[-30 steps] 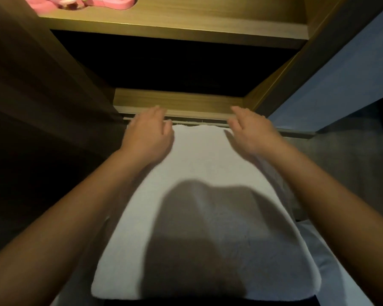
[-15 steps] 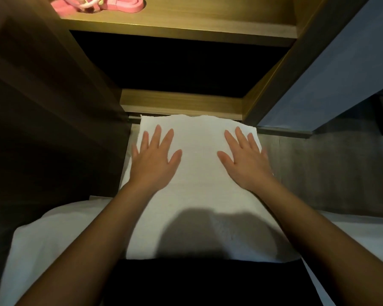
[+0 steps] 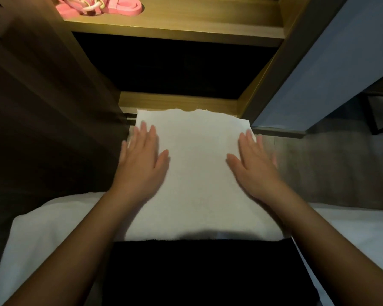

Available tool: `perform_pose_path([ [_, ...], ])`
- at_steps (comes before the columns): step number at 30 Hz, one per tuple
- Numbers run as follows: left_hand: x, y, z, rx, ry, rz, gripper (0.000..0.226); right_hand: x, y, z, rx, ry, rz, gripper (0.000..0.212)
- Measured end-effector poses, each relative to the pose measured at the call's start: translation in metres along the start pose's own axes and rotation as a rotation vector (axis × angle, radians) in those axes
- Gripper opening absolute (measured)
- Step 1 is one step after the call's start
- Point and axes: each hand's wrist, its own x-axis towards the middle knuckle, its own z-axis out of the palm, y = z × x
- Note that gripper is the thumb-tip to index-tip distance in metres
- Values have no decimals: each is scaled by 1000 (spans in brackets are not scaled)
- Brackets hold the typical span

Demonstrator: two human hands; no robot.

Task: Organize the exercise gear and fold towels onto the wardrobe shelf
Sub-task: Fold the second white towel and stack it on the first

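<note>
Wardrobe [image 3: 177, 34]: 2 flat hands [image 3: 142, 166] [image 3: 255, 168] on towel [image 3: 197, 164]

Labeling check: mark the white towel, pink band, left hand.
white towel [image 3: 197, 173], head view, bare middle of its top.
pink band [image 3: 122, 2], head view, flat strap.
left hand [image 3: 139, 166], head view, back of hand.

**A:** Camera setup?

**B:** A single view is supplied: head-worn, wide-angle. It is aimed forward and steeply down, from above and behind the forearms.

**A:** Range?

**B:** Close. Forearms are seen entering from the bottom corners. The left hand [image 3: 142, 160] and right hand [image 3: 252, 166] are framed near centre, laid flat on the white towel [image 3: 197, 173].

**A:** Far field?

**B:** The wardrobe shelf [image 3: 186, 25] is caught along the top edge, with the pink gear [image 3: 111, 5] cropped at top left. The frame is bounded by the side panel [image 3: 42, 107] on the left and the blue-grey door [image 3: 341, 62] on the right.
</note>
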Motion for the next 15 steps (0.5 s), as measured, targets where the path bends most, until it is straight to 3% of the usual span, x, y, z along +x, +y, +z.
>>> perform_pose_path([
  [3,-21,26,14,104,-113,138,67,-27,-25,14,-89,-41,-161,81],
  [6,-27,26,23,272,-204,147,75,-32,-25,21,-231,-83,-187,83],
  [15,-45,-2,12,181,-210,91,82,-52,15,12,-116,-113,-110,85],
])
